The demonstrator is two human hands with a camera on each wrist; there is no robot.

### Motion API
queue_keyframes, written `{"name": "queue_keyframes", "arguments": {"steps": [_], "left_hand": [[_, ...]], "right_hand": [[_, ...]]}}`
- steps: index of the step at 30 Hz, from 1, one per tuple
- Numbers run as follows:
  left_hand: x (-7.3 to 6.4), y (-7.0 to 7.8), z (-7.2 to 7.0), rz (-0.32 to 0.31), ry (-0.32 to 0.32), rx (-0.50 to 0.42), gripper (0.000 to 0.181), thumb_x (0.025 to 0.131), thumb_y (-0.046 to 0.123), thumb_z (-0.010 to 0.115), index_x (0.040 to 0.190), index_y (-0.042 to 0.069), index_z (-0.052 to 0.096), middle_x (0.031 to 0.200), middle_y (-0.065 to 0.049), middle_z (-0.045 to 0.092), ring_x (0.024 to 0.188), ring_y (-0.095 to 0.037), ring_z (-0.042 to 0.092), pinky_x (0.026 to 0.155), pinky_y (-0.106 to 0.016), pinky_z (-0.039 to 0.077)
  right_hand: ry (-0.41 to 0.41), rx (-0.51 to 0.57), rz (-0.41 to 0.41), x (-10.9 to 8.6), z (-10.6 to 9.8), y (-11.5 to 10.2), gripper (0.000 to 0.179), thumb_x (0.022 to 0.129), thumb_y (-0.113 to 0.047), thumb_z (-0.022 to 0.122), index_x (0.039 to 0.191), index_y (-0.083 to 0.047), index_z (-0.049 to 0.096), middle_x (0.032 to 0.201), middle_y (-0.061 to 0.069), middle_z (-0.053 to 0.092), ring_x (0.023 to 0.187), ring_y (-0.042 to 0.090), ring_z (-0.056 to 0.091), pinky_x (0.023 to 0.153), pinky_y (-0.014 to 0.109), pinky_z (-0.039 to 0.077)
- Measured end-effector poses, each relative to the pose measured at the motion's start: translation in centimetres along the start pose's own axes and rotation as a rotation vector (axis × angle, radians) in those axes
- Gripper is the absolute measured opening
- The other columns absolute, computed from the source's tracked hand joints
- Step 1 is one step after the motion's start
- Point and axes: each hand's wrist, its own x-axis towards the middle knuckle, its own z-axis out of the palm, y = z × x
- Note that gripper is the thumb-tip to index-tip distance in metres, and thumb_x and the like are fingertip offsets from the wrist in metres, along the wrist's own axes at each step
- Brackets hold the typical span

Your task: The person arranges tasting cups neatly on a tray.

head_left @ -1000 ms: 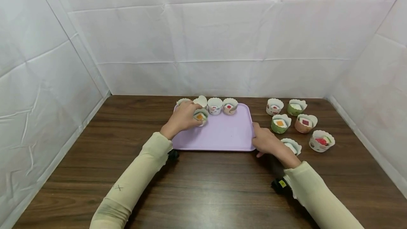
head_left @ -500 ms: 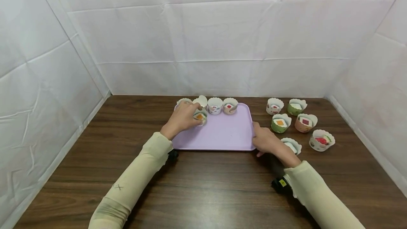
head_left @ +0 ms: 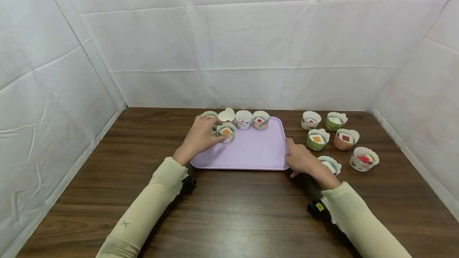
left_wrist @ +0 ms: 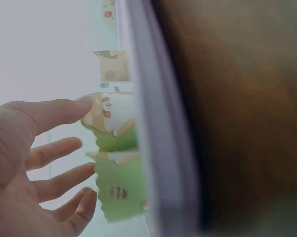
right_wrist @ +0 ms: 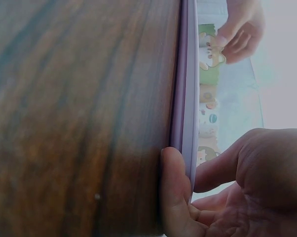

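Note:
A lilac tray [head_left: 247, 154] lies on the table with several paper cake cups on it. My left hand [head_left: 201, 136] is beside a green cup [left_wrist: 111, 121] with a white-and-orange square in it, at the tray's left. Its fingers are spread and fairly straight, and the thumb is at the cup's rim; whether it touches cannot be told. Behind stand a white cup [head_left: 244, 119], a tan cup [head_left: 260, 120] and a pale-rimmed cup [head_left: 226, 115]; another cup [head_left: 209, 114] is partly hidden by my hand. My right hand [head_left: 300, 157] pinches the tray's right edge near the front corner.
Right of the tray, several more filled cups stand on the dark wood table [head_left: 229, 210], among them a green one [head_left: 317, 139], an orange one [head_left: 346, 139] and a white one [head_left: 363, 159]. White cloth walls [head_left: 247, 86] enclose the table.
My left hand has loosened from the green cup and drawn slightly left, so more of the cup shows. The cup stays on the tray. The right hand keeps its hold on the tray edge.

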Motion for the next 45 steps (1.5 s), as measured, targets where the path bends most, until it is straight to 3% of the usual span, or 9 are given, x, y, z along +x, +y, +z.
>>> {"name": "queue_keyframes", "arguments": {"steps": [7, 12, 16, 21, 24, 27, 30, 33, 45], "left_hand": [[-1.7, -1.8, -1.0, -0.096, 0.019, -0.041, 0.062, 0.085, 0.028, 0.086, 0.139, 0.008, 0.062, 0.146, -0.019, 0.056, 0.139, -0.046, 0.041, 0.113, -0.062, 0.045], [-2.9, -2.9, -1.9, -0.171, 0.004, -0.073, 0.096, 0.085, 0.029, 0.085, 0.162, 0.007, 0.031, 0.160, -0.022, 0.042, 0.147, -0.047, 0.034, 0.119, -0.064, 0.040], [-3.6, -3.6, -2.5, -0.236, -0.032, -0.101, 0.108, 0.085, 0.030, 0.086, 0.166, 0.008, 0.018, 0.163, -0.025, 0.034, 0.149, -0.049, 0.032, 0.119, -0.068, 0.038], [-4.0, -4.5, -3.1, -0.331, -0.142, -0.102, 0.106, 0.087, 0.030, 0.083, 0.164, 0.000, 0.017, 0.163, -0.031, 0.029, 0.147, -0.049, 0.036, 0.121, -0.067, 0.036], [-4.1, -5.2, -3.1, -0.365, -0.193, -0.117, 0.101, 0.088, 0.030, 0.082, 0.162, -0.005, 0.022, 0.156, -0.032, 0.039, 0.135, -0.046, 0.052, 0.115, -0.061, 0.046], [-4.2, -5.7, -2.8, -0.392, -0.218, -0.200, 0.095, 0.088, 0.026, 0.082, 0.160, -0.005, 0.027, 0.147, -0.030, 0.049, 0.098, -0.034, 0.072, 0.092, -0.048, 0.063], [-4.2, -5.8, -2.5, -0.424, -0.244, -0.308, 0.090, 0.089, 0.017, 0.081, 0.160, -0.003, 0.028, 0.143, -0.029, 0.053, 0.070, -0.025, 0.072, 0.065, -0.035, 0.067], [-4.1, -5.7, -2.3, -0.433, -0.259, -0.379, 0.087, 0.089, 0.008, 0.079, 0.159, -0.003, 0.029, 0.138, -0.029, 0.054, 0.072, -0.024, 0.071, 0.059, -0.032, 0.066], [-4.5, -5.4, -2.2, -0.437, -0.319, -0.467, 0.078, 0.088, -0.004, 0.073, 0.156, -0.007, 0.034, 0.131, -0.030, 0.053, 0.080, -0.026, 0.070, 0.060, -0.035, 0.067]], "right_hand": [[0.001, 0.000, 0.002, 0.0, -0.2, -0.1, 0.066, 0.099, -0.001, 0.035, 0.159, 0.011, 0.010, 0.143, 0.047, 0.042, 0.058, 0.022, 0.065, 0.048, 0.034, 0.062], [0.004, -0.002, -0.003, 0.0, -0.2, 0.1, 0.067, 0.099, -0.001, 0.034, 0.159, 0.011, 0.009, 0.143, 0.047, 0.042, 0.057, 0.021, 0.065, 0.048, 0.034, 0.062], [0.008, -0.001, 0.001, 0.0, -0.2, 0.2, 0.067, 0.098, -0.001, 0.035, 0.159, 0.011, 0.010, 0.142, 0.047, 0.043, 0.056, 0.021, 0.065, 0.048, 0.034, 0.062], [0.004, 0.006, 0.003, 0.1, 0.0, 0.5, 0.066, 0.099, -0.002, 0.035, 0.159, 0.010, 0.011, 0.141, 0.046, 0.044, 0.060, 0.023, 0.064, 0.049, 0.034, 0.062], [-0.001, 0.002, 0.008, 0.2, 0.2, 0.5, 0.066, 0.099, -0.002, 0.035, 0.159, 0.010, 0.012, 0.142, 0.046, 0.043, 0.061, 0.023, 0.064, 0.049, 0.033, 0.062], [-0.005, -0.002, 0.013, 0.2, 0.2, 0.5, 0.067, 0.099, -0.002, 0.036, 0.160, 0.010, 0.011, 0.144, 0.046, 0.041, 0.060, 0.023, 0.064, 0.049, 0.033, 0.062], [-0.005, -0.005, 0.013, 0.2, 0.2, 0.4, 0.068, 0.099, -0.002, 0.036, 0.160, 0.010, 0.010, 0.145, 0.047, 0.040, 0.058, 0.022, 0.064, 0.049, 0.033, 0.062], [0.000, -0.006, 0.012, 0.2, 0.1, 0.4, 0.068, 0.098, -0.002, 0.036, 0.160, 0.011, 0.010, 0.144, 0.047, 0.041, 0.057, 0.022, 0.065, 0.048, 0.033, 0.062], [-0.004, -0.006, 0.013, 0.5, 0.2, 0.4, 0.068, 0.099, -0.002, 0.036, 0.160, 0.010, 0.010, 0.145, 0.047, 0.040, 0.058, 0.022, 0.064, 0.048, 0.034, 0.062]]}}
